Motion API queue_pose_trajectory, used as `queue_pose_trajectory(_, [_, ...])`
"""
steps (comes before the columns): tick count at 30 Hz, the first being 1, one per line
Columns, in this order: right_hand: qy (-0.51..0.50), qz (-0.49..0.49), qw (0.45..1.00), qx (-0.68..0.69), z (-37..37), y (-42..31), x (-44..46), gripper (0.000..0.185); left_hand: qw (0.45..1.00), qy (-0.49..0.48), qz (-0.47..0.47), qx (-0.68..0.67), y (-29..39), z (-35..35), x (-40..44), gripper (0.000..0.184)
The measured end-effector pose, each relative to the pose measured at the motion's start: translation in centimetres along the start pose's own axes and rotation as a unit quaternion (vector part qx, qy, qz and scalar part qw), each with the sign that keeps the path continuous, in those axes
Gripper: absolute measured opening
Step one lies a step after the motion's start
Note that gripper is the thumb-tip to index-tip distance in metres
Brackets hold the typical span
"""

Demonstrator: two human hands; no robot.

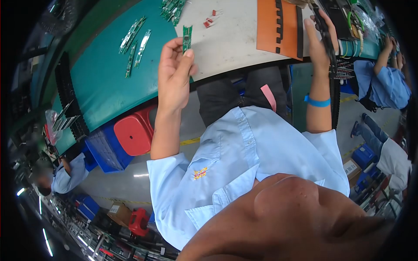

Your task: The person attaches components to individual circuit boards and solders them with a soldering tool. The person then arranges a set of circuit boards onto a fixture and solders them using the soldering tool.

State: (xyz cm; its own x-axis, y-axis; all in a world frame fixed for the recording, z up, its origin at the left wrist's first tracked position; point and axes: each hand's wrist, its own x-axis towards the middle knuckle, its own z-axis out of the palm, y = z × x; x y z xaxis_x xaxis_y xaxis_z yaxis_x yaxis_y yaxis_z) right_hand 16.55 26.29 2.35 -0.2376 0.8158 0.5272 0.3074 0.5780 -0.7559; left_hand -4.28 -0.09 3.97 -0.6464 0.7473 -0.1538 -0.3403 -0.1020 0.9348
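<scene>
My left hand [175, 71] pinches a narrow green circuit board [187, 38] between thumb and fingers, upright above the table's edge. My right hand [321, 45], a blue band on its wrist, is up at the right with thumb and fingers around a long black object [323, 27]; its exact kind is unclear. Several slim green boards [132, 35] lie on the green mat left of my left hand. A pile of boards [173, 9] sits at the top. Small red components with wire leads [210, 21] rest on the pale surface between my hands.
An orange sheet [267, 30] with a black notched strip [278, 26] lies near my right hand. A red stool [134, 132] and a blue bin [106, 150] stand below the green mat [102, 82]. Other people in light blue work at the far left and right.
</scene>
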Motion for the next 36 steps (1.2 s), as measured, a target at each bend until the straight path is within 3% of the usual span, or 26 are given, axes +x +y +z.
queue_pose_trajectory(3, [-0.019,-0.015,0.999,0.034,0.0,0.2,0.3,0.035,0.995,0.006,0.062,0.083,0.0,-1.0,1.7,0.029])
queue_pose_trajectory(5, [-0.038,-0.029,0.997,0.055,-0.3,0.3,0.2,0.035,0.918,0.062,0.216,0.327,0.1,-2.1,3.7,0.028])
queue_pose_trajectory(7, [-0.06,-0.058,0.992,0.099,1.0,-1.1,-0.9,0.036,0.865,0.07,0.269,0.418,0.9,-2.3,6.2,0.026])
queue_pose_trajectory(8, [-0.067,-0.067,0.989,0.115,2.0,-2.0,-1.5,0.036,0.864,0.071,0.269,0.42,1.5,-1.7,7.9,0.026])
queue_pose_trajectory(10, [-0.208,-0.097,0.953,0.198,4.4,-4.0,-3.0,0.032,0.844,0.077,0.221,0.483,2.4,-0.7,11.0,0.032])
queue_pose_trajectory(11, [-0.226,-0.123,0.948,0.189,5.9,-4.8,-3.6,0.032,0.842,0.08,0.221,0.485,2.2,-1.0,11.8,0.032])
queue_pose_trajectory(15, [-0.233,-0.228,0.937,0.123,9.8,-8.1,-4.6,0.035,0.727,0.096,0.272,0.623,1.6,-3.1,13.5,0.033])
queue_pose_trajectory(21, [-0.313,-0.322,0.887,0.107,11.8,-7.9,-2.7,0.047,0.739,0.162,0.322,0.57,1.9,-8.5,6.1,0.033])
queue_pose_trajectory(26, [-0.296,-0.315,0.895,0.107,11.7,-7.3,-3.4,0.046,0.74,0.204,0.226,0.6,1.9,-11.4,3.3,0.03])
queue_pose_trajectory(31, [-0.31,-0.3,0.899,0.078,9.7,-5.1,-3.9,0.04,0.652,0.17,0.267,0.689,0.7,-11.1,3.5,0.028])
queue_pose_trajectory(35, [-0.285,-0.204,0.935,0.063,7.5,-3.9,-4.2,0.041,0.572,0.188,0.283,0.746,0.8,-9.8,4.8,0.024])
queue_pose_trajectory(36, [-0.282,-0.201,0.937,0.056,7.2,-4.2,-4.3,0.041,0.576,0.182,0.287,0.743,0.7,-9.5,5.1,0.024])
